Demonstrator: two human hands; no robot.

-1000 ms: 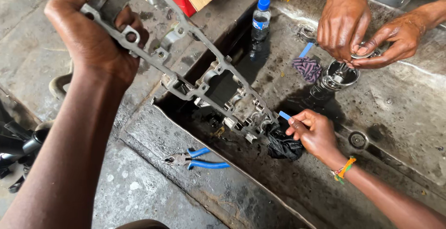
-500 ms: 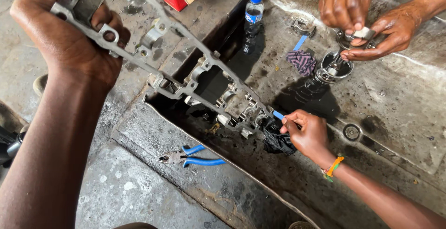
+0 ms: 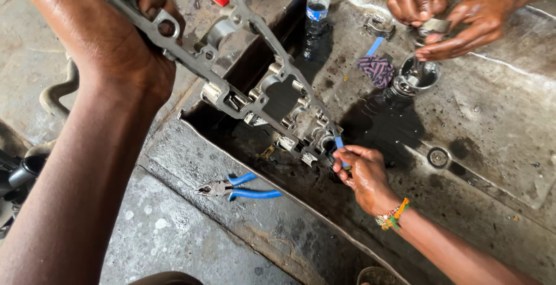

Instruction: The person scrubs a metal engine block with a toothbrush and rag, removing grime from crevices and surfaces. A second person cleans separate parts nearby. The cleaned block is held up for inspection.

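My left hand [image 3: 116, 53] grips the upper end of a long grey metal engine casing [image 3: 255, 97], which slants down to the right over an oily metal tray [image 3: 492, 123]. My right hand [image 3: 365, 175], with a coloured bead bracelet at the wrist, pinches a small blue-handled tool [image 3: 338, 143] against the casing's lower end. The tool's tip is hidden among the casing's ribs.
Blue-handled pliers [image 3: 240, 188] lie on the tray's lip. A plastic bottle [image 3: 317, 7] with a blue cap stands at the back. Another person's hands [image 3: 463, 21] hold a small metal part above a piston [image 3: 414, 79]. Beside the piston lies a dark-bristled brush [image 3: 376, 65].
My right hand has brought the blue tool up against the casing's lower end. The other person's hands have risen from the piston with a small part.
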